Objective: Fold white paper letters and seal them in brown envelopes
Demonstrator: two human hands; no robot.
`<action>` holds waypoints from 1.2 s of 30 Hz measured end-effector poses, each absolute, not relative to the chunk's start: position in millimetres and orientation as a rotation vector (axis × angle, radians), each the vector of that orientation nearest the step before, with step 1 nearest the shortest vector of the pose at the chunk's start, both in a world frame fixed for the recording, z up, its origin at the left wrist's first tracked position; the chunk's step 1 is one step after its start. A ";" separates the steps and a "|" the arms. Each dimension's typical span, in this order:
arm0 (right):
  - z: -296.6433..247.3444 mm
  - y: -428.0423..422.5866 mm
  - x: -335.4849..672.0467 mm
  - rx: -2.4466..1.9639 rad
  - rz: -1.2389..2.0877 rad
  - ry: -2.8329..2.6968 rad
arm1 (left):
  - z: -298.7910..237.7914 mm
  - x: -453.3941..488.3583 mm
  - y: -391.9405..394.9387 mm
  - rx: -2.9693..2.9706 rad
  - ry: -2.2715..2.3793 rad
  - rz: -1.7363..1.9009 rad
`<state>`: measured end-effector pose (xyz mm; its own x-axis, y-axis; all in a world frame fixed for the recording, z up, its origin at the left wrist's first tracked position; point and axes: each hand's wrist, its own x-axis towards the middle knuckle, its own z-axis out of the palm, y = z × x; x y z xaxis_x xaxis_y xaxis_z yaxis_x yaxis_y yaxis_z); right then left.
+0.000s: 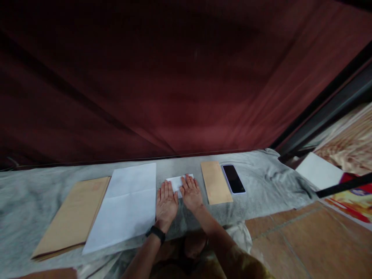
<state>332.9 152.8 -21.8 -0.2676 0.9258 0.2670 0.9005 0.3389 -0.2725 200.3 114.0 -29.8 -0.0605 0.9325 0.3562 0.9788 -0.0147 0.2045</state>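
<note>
Both hands lie flat on a small white folded paper [176, 183] on the grey cloth. My left hand [167, 201], with a black band on its wrist, covers the paper's left part, fingers stretched out. On its right part rests my right hand [192, 193], also flat with the fingers somewhat spread. Much of the paper is hidden under the hands. Just left of them lies a stack of large white paper sheets [128, 205] with a faint crease across it. To the right is a brown envelope [216, 184], lying flat.
A phone [234, 179] with a dark screen lies right of the brown envelope. Several large brown envelopes [74, 213] are stacked at the left. The grey cloth [267, 186] covers the long surface, and a dark red curtain [186, 97] hangs behind it. Tiled floor [302, 236] shows at right.
</note>
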 end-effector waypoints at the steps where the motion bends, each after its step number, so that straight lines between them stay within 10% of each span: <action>1: -22.7 153.3 336.4 -1.623 0.078 -2.228 | -29.5 200.7 113.9 -2.068 -2.126 -0.633; 36: -31.0 151.9 340.1 -1.700 -0.039 -2.096 | -48.8 178.3 105.5 -2.267 -1.719 -0.240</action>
